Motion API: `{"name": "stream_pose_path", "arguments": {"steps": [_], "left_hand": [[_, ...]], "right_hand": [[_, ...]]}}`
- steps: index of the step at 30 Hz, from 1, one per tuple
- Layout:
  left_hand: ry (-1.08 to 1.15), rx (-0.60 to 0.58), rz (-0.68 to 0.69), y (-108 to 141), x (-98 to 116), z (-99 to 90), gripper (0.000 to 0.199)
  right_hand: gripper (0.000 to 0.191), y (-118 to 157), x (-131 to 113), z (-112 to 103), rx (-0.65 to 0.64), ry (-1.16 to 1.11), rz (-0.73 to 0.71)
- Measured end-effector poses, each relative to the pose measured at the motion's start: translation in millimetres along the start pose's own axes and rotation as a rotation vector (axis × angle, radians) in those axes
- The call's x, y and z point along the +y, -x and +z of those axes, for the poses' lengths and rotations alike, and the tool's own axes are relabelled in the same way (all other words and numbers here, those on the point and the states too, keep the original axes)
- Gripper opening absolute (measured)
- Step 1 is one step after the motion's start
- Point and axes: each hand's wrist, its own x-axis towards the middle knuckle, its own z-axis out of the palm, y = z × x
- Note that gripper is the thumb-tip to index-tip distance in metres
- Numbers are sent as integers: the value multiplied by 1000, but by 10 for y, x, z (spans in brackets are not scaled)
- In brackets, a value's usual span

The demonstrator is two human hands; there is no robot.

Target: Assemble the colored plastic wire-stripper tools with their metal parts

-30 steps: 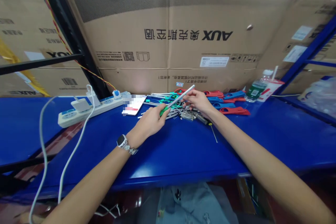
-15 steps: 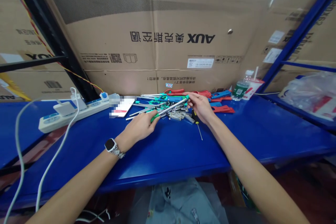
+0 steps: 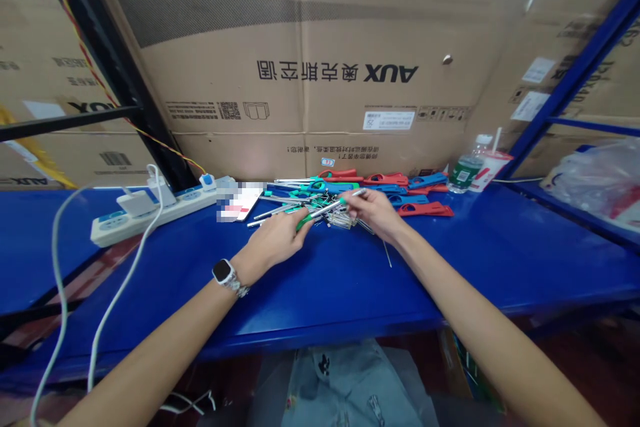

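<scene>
A slim metal rod with a green handle (image 3: pixel 303 222) is held between both hands, slanting up to the right above a pile. My left hand (image 3: pixel 277 237) is closed round the green handle end. My right hand (image 3: pixel 374 213) pinches the upper part of the rod with thumb and fingers, beside a small green collar (image 3: pixel 343 201). Under and behind the hands lies the pile of metal rods (image 3: pixel 273 213) with green ends, plus small clear pieces (image 3: pixel 340 219). A thin screwdriver shaft (image 3: pixel 387 253) pokes out below my right hand, which hides its handle.
Red and blue plastic handles (image 3: pixel 425 209) lie behind and right of the pile. A bottle (image 3: pixel 465 173) and a cup with a straw (image 3: pixel 490 170) stand at the back right. At left are a power strip (image 3: pixel 155 212), cables and a white card (image 3: pixel 249 202). Cardboard (image 3: pixel 335 27) backs the blue table (image 3: pixel 320 293).
The green collar was at the rod's upper tip; now bare metal shows beyond it. My right hand has shifted slightly over the screwdriver. The whole view has moved a little.
</scene>
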Motion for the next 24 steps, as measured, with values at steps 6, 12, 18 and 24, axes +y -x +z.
{"name": "stream_pose_path", "arguments": {"steps": [6, 12, 18, 24], "left_hand": [[70, -2, -49, -35, 146, 3, 20], [172, 23, -90, -54, 134, -22, 31], [355, 19, -34, -60, 75, -30, 30], [528, 23, 36, -43, 91, -49, 24]], "right_hand": [[42, 46, 167, 378, -122, -83, 13], [40, 28, 135, 398, -116, 38, -103], [40, 5, 67, 436, -234, 119, -121], [39, 37, 46, 416, -307, 144, -135]]}}
